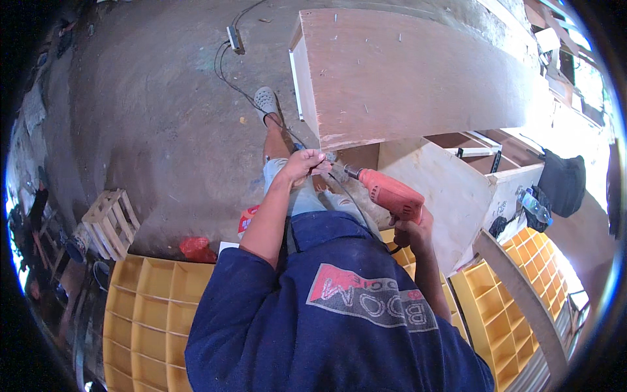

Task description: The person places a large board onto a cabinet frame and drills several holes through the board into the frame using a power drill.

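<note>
My right hand is wrapped round the handle of a red power drill. The drill points to the left, its metal chuck close to my other hand. My left hand is closed in a pinch in front of the chuck, above my legs. Whatever lies between its fingertips is too small to make out. Just beyond both hands is a large plywood box with several thin nails or screws sticking up from its top face. A dark cable runs over the floor toward me.
A socket block lies on the floor. Right of me stands a wooden cabinet with open compartments, a black bag and a plastic bottle. Yellow gridded racks flank me; a wooden crate stands at left.
</note>
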`<state>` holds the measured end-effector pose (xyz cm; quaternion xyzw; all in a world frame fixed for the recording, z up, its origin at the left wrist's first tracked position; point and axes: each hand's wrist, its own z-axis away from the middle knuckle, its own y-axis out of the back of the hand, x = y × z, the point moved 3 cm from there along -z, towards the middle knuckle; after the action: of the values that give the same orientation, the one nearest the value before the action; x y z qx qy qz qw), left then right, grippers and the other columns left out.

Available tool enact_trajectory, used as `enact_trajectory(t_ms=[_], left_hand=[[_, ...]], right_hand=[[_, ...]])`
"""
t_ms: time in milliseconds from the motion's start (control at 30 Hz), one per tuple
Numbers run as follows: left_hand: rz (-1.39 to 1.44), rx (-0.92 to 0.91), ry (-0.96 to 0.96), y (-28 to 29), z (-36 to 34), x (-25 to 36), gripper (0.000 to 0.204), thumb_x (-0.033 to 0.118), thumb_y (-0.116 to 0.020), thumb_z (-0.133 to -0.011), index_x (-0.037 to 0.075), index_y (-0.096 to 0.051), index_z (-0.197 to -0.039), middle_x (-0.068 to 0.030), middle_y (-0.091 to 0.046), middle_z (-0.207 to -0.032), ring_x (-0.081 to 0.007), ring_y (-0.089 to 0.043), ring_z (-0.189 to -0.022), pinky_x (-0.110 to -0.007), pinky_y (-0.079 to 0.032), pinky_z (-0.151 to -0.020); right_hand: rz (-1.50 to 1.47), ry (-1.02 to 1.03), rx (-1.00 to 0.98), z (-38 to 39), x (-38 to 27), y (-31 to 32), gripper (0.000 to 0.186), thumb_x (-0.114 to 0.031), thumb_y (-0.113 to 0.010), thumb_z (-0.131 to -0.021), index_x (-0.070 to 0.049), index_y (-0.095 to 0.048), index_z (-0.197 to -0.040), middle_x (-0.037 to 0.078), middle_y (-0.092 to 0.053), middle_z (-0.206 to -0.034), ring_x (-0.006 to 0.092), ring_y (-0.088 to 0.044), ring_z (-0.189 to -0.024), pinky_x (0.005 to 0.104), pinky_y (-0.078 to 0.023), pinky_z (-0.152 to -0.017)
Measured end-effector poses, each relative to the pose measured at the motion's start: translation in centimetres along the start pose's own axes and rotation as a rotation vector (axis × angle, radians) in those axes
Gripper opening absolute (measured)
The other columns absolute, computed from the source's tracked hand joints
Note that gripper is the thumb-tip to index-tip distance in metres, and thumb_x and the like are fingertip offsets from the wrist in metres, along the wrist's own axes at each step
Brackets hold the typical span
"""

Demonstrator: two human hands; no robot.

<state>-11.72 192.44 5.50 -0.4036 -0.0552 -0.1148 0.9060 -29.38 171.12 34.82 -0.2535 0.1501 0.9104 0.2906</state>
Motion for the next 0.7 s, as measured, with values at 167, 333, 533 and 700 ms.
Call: enact_trajectory(t_ms=[167, 333, 533, 700], left_hand=[[0.233, 0.146, -0.086, -2.7, -2.6, -1.2, 0.028, 0.027, -0.063, -0.107, -0.001, -0.066, -0.106, -0.0122, -0.072, -0.098, -0.0227, -0.074, -0.089, -0.038, -0.064, -0.090], [0.488, 0.501, -0.055, -3.8, -7.1, -2.8, 0.026, 0.023, -0.051, -0.111, 0.002, -0.065, -0.103, -0.0072, -0.069, -0.090, -0.0212, -0.070, -0.084, -0.040, -0.062, -0.076], [0.749, 0.500, -0.021, -2.4, -9.5, -3.4, 0.032, 0.017, -0.037, -0.113, -0.002, -0.062, -0.107, -0.0112, -0.068, -0.089, -0.0251, -0.067, -0.080, -0.042, -0.062, -0.079], [0.671, 0.379, -0.068, -1.9, -9.8, -3.7, 0.029, 0.013, -0.037, -0.111, -0.003, -0.061, -0.110, -0.0131, -0.068, -0.090, -0.0254, -0.068, -0.081, -0.043, -0.062, -0.077]], right_hand=[[-0.035, -0.004, 0.076, -0.6, 1.4, 0.1, 0.040, -0.001, -0.070, -0.074, 0.001, -0.062, -0.112, 0.011, -0.069, -0.088, 0.0149, -0.062, -0.061, 0.0299, -0.050, -0.049], [0.214, 0.228, 0.102, -2.0, 2.8, -2.5, 0.057, 0.000, -0.066, -0.076, 0.003, -0.059, -0.133, 0.018, -0.073, -0.112, 0.0267, -0.075, -0.097, 0.0376, -0.061, -0.084], [0.721, 0.431, 0.141, -2.7, 1.2, -5.7, 0.069, -0.001, -0.067, -0.079, -0.006, -0.055, -0.147, 0.022, -0.067, -0.136, 0.0380, -0.066, -0.125, 0.0449, -0.052, -0.106], [0.755, 0.477, 0.085, -3.6, -0.6, -6.6, 0.067, -0.005, -0.069, -0.080, -0.007, -0.055, -0.146, 0.022, -0.067, -0.135, 0.0408, -0.066, -0.123, 0.0476, -0.053, -0.104]])
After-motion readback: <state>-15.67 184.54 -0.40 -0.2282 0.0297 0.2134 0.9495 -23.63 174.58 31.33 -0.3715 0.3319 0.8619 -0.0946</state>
